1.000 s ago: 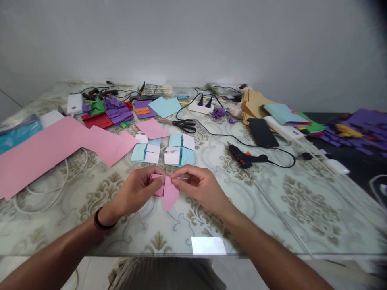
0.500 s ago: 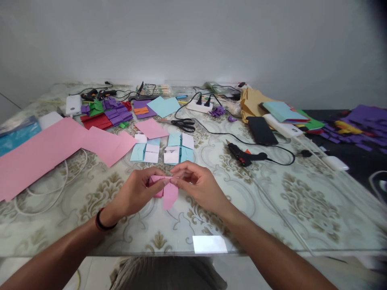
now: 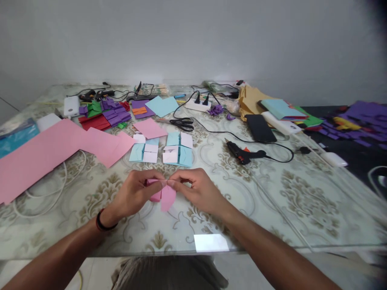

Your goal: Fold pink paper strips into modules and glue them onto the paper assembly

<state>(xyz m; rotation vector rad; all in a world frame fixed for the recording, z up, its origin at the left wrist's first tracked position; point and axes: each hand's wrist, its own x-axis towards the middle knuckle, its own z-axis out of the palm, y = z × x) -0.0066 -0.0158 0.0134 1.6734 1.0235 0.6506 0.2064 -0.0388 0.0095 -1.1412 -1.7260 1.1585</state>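
Note:
Between my hands, above the near part of the table, is a folded piece of pink paper [image 3: 168, 198] with one flap hanging down. My left hand [image 3: 139, 191] is closed on its left side, thumb in front and fingers behind. My right hand [image 3: 193, 188] pinches its top edge, thumb and fingertip close against my left thumb. The fingers cover part of the upper fold. Just beyond lie two folded light-blue and white paper pieces [image 3: 178, 150], side by side. A pink square sheet [image 3: 150, 128] overlaps the top of the left one.
Large pink sheets [image 3: 45, 155] and a white cable [image 3: 65, 181] lie left. Black scissors [image 3: 182, 124] and a white power strip [image 3: 197, 105] are farther back. A black glue gun [image 3: 243, 152] with a cord, a black phone [image 3: 260, 129] and stacked coloured paper [image 3: 284, 109] are at right.
My right fingers have come down and closed in on the top edge of the pink paper, meeting my left fingertips. The view has shifted slightly.

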